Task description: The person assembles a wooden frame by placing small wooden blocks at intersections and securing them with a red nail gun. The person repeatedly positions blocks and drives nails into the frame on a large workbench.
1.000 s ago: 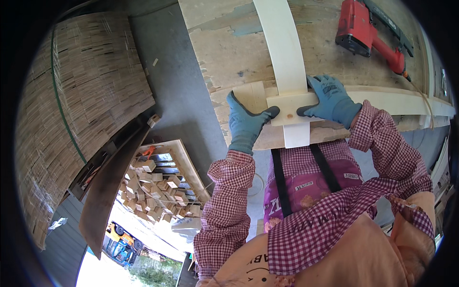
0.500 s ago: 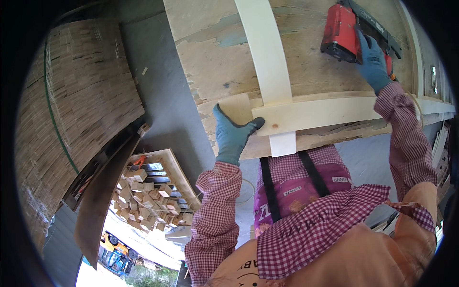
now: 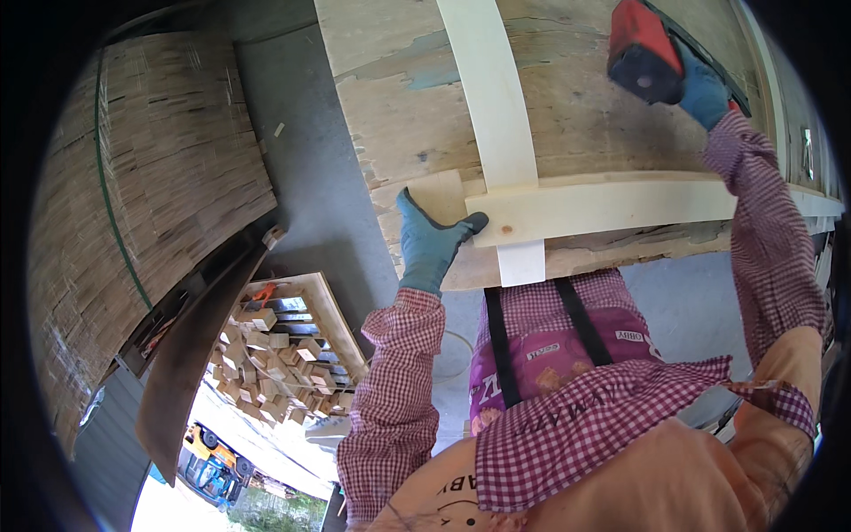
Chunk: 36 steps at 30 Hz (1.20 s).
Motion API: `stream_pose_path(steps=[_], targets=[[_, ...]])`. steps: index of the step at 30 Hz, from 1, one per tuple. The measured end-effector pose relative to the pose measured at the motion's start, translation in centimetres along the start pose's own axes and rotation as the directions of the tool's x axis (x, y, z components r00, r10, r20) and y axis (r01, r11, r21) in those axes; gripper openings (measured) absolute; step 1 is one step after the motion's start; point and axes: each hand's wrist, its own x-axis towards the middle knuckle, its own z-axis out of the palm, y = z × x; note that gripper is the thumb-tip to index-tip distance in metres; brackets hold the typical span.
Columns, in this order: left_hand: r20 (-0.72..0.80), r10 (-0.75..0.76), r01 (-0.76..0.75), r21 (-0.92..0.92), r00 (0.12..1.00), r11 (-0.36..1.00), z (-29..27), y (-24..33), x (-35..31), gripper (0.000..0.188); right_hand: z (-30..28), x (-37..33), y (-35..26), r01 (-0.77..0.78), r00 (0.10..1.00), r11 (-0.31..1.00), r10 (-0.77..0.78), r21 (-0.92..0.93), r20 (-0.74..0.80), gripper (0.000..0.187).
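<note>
My left hand [image 3: 433, 241], in a blue-green glove with dark fingertips, lies at the table's near left corner. Its thumb rests at the end of a pale wooden slat [image 3: 612, 206], and its forefinger stretches along a flat wooden block [image 3: 432, 193]. Thumb and forefinger are spread wide; the other fingers are hidden. The slat runs crosswise over a second pale slat [image 3: 492, 97], which reaches away from me. At the far right, my gloved right hand [image 3: 705, 90] is closed round a red and black nail gun [image 3: 643, 53], raised over the worn plywood tabletop [image 3: 603, 97].
A tall stack of wrapped wood pieces [image 3: 168, 160] stands at the left, with a curved brown sheet [image 3: 199, 363] beside it. Below, a wooden crate [image 3: 341, 328] holds many cut blocks [image 3: 275, 372]. A pale strip runs along the table's right side [image 3: 761, 53].
My right hand has moved the nail gun up and slightly right, and the tool has turned. My left hand stays at the slat's end. The view has shifted slightly.
</note>
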Motion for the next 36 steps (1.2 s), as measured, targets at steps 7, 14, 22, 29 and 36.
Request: stream_pose_path(steps=[7, 14, 22, 29, 36], targets=[[0.006, -0.005, 0.005, 0.023, 1.0, 1.0, -0.4, 0.4, -0.1, 0.105, -15.4, -5.2, 3.6, -0.274, 0.903, 0.719, -0.036, 0.638, 0.428, 0.036], [-0.025, 0.028, -0.028, 0.015, 0.999, 1.0, -0.1, 0.0, -0.5, 0.104, -18.9, -17.0, -5.7, -0.648, 0.635, 0.33, -0.263, 0.686, 0.726, 0.039], [-0.037, 0.034, -0.032, 0.032, 0.999, 0.999, -0.2, 0.0, -0.4, 0.102, -8.7, -22.5, -10.0, -0.694, 0.632, 0.136, -0.353, 0.706, 0.69, 0.031], [-0.009, 0.025, -0.025, 0.017, 1.0, 1.0, 0.0, 0.0, -0.2, 0.101, -10.2, -21.2, -13.1, -0.09, 0.793, 0.393, -0.528, 0.915, 0.304, 0.038], [-0.022, 0.046, -0.046, 0.018, 0.999, 0.999, 0.1, -0.6, 0.1, 0.102, -6.4, -23.7, -9.8, -0.207, 0.786, 0.375, -0.486, 0.904, 0.382, 0.046]])
